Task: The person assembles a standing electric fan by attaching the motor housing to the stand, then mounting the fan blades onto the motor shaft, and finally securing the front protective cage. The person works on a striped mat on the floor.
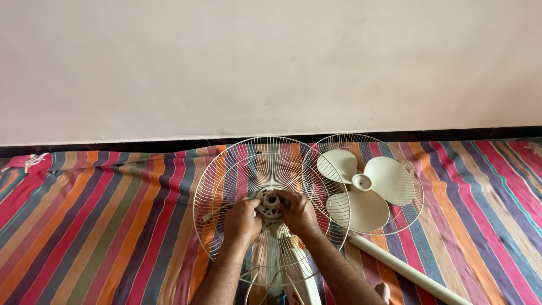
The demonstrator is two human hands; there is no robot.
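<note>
A cream wire fan guard [226,175] stands tilted on the fan's motor head in front of me, over a striped cloth. Both hands are at its centre hub [271,200]. My left hand [241,219] grips the left side of the hub and my right hand [298,213] grips the right side, fingers curled around it. To the right lies a second wire guard [403,169] flat on the cloth, with the cream three-bladed fan blade [364,189] resting in it.
A cream pole [406,271] lies on the multicoloured striped cloth [101,226], running toward the lower right. A plain pale wall [271,62] with a dark skirting rises behind. The fan's cream body [282,277] shows below the guard.
</note>
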